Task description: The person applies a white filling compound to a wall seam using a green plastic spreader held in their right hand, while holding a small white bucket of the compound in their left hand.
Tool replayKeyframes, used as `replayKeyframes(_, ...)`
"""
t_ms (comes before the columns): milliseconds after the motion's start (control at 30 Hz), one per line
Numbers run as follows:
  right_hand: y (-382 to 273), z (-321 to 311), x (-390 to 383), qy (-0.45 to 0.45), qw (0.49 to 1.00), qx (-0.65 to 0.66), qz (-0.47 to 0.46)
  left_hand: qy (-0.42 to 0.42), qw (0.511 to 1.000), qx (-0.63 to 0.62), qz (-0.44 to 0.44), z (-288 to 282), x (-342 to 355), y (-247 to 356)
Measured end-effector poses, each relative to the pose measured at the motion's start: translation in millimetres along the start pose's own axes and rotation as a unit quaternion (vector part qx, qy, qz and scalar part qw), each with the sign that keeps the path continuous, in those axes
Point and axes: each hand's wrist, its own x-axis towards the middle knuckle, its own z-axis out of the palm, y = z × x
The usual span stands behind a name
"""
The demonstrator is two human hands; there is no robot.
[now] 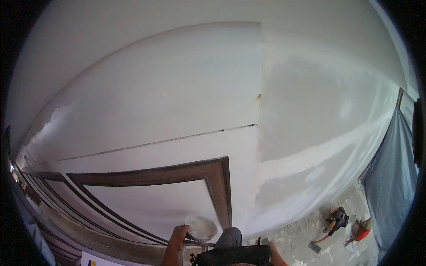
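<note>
My left hand [180,231] is closed at the left rim of a round bucket [202,228] holding a pale, putty-like paste. The bucket sits low in front of me, close to the wall and beside my raised knee [230,237]. Metal rails, like those of a ladder, show just under it. My right forearm [277,255] comes in at the lower edge, right of a black bag [233,256] at my waist. The bag and the angle hide most of my right hand [271,246], so its fingers cannot be made out.
Ahead stands a tall white wall [177,93] with dark brown framed moulding [225,190]. Its right part [306,106] has grey patches and pale filler bands. Far below right, two people [339,217] [364,227] are on the floor, one with a flat trowel [314,246]. A blue-grey sheet [392,177] hangs at right.
</note>
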Motion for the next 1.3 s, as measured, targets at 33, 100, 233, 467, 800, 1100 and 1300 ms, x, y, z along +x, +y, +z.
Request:
replayKeyframes(33, -31.3, -2.2, 11.9, -0.002, 1.000, 0.011, -0.027, 0.020, 1.000, 0.008, 0.011, -9.2, -3.7, -12.3)
replayKeyframes(100, -104.3, -6.1, 29.4, 0.002, 0.995, 0.051, -0.089, 0.056, 0.995, 0.034, 0.073, -42.6, -5.3, -51.3)
replayKeyframes(233, -54.7, -6.9, 39.3, -0.006, 0.987, 0.043, -0.157, -0.010, 0.998, -0.063, -0.026, 5.7, -29.1, 45.6)
replayKeyframes(467, -36.8, -7.4, -25.2, -0.050, 0.969, 0.241, -0.015, 0.037, 0.983, -0.107, -0.142, -14.9, -59.8, 61.4)
replayKeyframes(800, -115.8, -145.3, -60.4, 0.067, 0.814, 0.576, -0.034, 0.024, 0.997, -0.063, 0.031, -7.9, -17.0, 1.2)
replayKeyframes(1100, -333.7, -406.8, -133.7, 0.158, 0.848, 0.349, -0.365, 0.030, 0.988, -0.091, 0.121, 0.4, -20.4, -5.9)
replayKeyframes(1300, -455.8, -494.1, -196.2, 0.282, 0.799, 0.183, -0.499, 0.089, 0.981, -0.171, -0.010, 1.4, -26.7, -2.1)
